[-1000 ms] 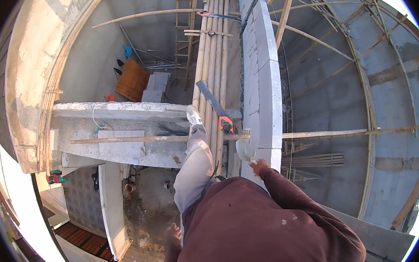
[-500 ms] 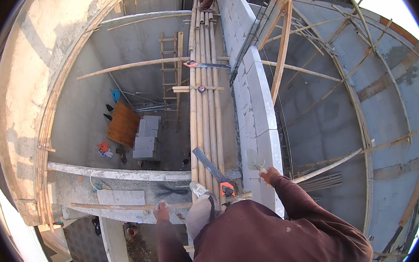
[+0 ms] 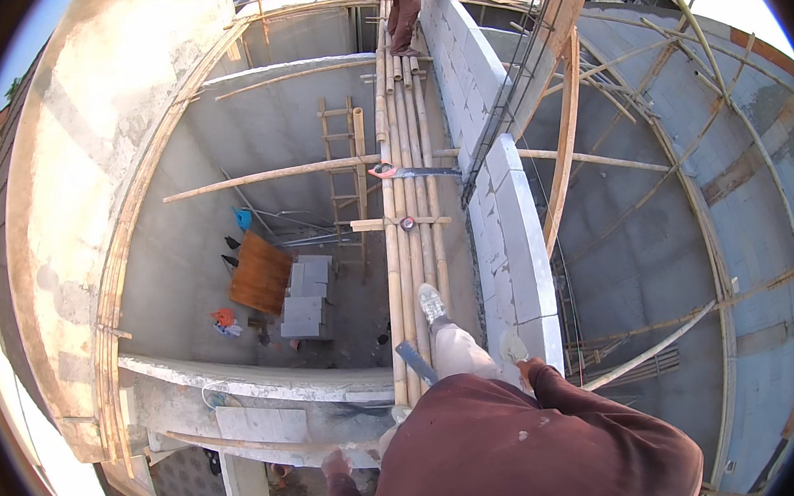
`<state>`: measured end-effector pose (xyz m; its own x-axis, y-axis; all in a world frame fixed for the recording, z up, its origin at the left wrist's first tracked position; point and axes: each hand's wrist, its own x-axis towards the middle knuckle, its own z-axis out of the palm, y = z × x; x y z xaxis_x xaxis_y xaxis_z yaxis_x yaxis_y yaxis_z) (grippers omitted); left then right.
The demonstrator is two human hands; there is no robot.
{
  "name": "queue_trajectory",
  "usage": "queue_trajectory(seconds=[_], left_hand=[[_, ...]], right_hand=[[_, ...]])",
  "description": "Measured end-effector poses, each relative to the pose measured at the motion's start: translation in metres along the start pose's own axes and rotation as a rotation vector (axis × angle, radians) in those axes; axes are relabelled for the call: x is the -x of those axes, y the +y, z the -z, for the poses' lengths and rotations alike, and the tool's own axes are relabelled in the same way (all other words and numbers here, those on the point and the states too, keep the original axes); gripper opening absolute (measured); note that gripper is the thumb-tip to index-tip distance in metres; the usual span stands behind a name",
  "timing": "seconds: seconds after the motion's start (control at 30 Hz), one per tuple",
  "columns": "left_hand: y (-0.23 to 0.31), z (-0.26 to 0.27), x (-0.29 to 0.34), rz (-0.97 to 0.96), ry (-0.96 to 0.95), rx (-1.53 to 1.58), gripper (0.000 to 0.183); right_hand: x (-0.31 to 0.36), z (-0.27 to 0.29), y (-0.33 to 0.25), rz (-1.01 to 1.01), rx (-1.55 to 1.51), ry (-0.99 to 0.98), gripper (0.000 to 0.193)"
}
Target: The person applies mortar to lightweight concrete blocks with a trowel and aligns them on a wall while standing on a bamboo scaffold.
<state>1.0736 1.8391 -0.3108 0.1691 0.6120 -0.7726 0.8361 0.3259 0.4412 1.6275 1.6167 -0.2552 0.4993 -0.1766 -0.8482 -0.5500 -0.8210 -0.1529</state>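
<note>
My right hand (image 3: 530,368) is closed round the handle of a small trowel (image 3: 514,345), its pale blade against the side of the white block wall (image 3: 503,230). Low on the left, my left hand (image 3: 337,462) hangs beside a bamboo pole; its fingers are too small and unclear to read. Under me, the bamboo pole walkway (image 3: 416,256) runs forward along the wall. A handsaw blade (image 3: 414,360) lies on it by my leg, its handle hidden by my body. Farther along lie a second handsaw (image 3: 419,172) with a red handle and a round tape measure (image 3: 407,223).
Another person (image 3: 404,10) stands at the walkway's far end. A deep room drops away on the left, with a ladder (image 3: 341,159), a brown board (image 3: 260,271) and stacked blocks (image 3: 305,297). Wooden props (image 3: 563,142) and bamboo scaffolding stand to the right.
I have stepped forward, one foot now farther along the bamboo. My right hand has moved along the wall with the trowel. The near saw's red handle has gone behind my body.
</note>
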Motion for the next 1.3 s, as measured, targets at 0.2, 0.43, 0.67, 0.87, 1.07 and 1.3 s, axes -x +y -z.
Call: queue_trajectory(seconds=[0.2, 0.43, 0.67, 0.87, 1.07, 1.3], left_hand=[[0.117, -0.092, -0.008, 0.272, 0.019, 0.305, 0.04], [0.321, -0.093, -0.031, 0.183, 0.121, 0.209, 0.039], [0.307, -0.066, -0.026, 0.199, 0.647, 1.076, 0.012], [0.419, -0.033, -0.053, -0.037, 0.56, 0.689, 0.027], [0.453, -0.056, -0.078, 0.194, 0.502, 0.588, 0.033], [0.473, -0.085, -0.074, 0.225, 0.506, 0.731, 0.023]], right_hand=[[-0.108, 0.029, -0.102, 0.242, 0.883, -0.187, 0.035], [-0.056, -0.009, -0.413, 0.738, 1.087, 0.02, 0.049], [-0.042, -0.05, -0.67, 1.131, 0.84, 0.119, 0.046], [0.003, -0.064, -0.696, 1.244, 0.841, 0.037, 0.054], [-0.021, -0.04, -0.621, 1.025, 1.223, 0.135, 0.054], [-0.134, -0.008, -0.597, 0.65, 1.557, 0.135, 0.05]])
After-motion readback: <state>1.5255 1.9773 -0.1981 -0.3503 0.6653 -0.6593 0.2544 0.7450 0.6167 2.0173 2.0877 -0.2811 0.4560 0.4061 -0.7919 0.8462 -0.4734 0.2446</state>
